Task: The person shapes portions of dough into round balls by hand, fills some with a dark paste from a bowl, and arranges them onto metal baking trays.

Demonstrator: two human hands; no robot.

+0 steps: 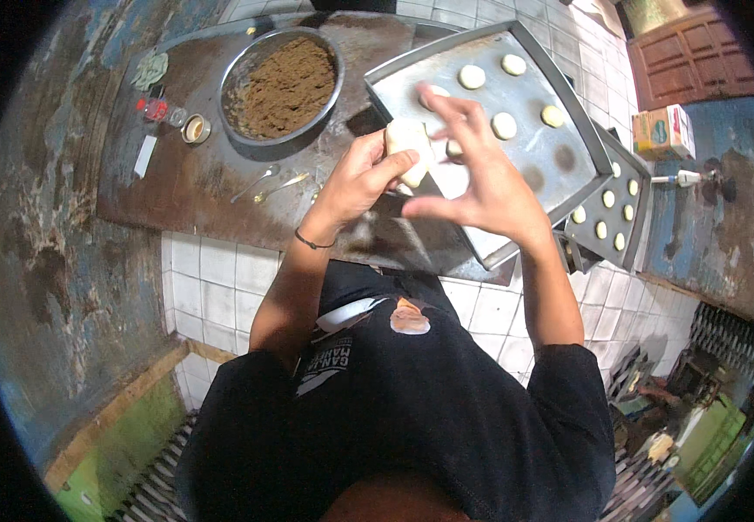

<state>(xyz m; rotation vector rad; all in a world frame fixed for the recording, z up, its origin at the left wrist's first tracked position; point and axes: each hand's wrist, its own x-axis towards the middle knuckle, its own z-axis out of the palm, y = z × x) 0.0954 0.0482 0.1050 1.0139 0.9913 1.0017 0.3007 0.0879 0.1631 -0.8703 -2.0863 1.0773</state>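
My left hand (358, 178) grips a pale, elongated lump of dough (405, 135) above the table's front part, with its thumb across the dough. My right hand (472, 174) is just right of it, fingers spread and slightly blurred, over a large metal baking tray (579, 198). Several pale dough rounds (504, 125) lie spaced out on that tray, some hidden behind my hand. A steel bowl (335, 65) holds a heap of crumbly brown mixture (277, 91) to the left of the tray.
A second tray of dough rounds (633, 170) lies at the right. On the worn tabletop (159, 183) are small spoons (281, 187), a small tin (196, 129), a red-labelled bottle (152, 110) and a crumpled pale cloth (149, 70). An orange-and-white carton (662, 132) stands at the far right.
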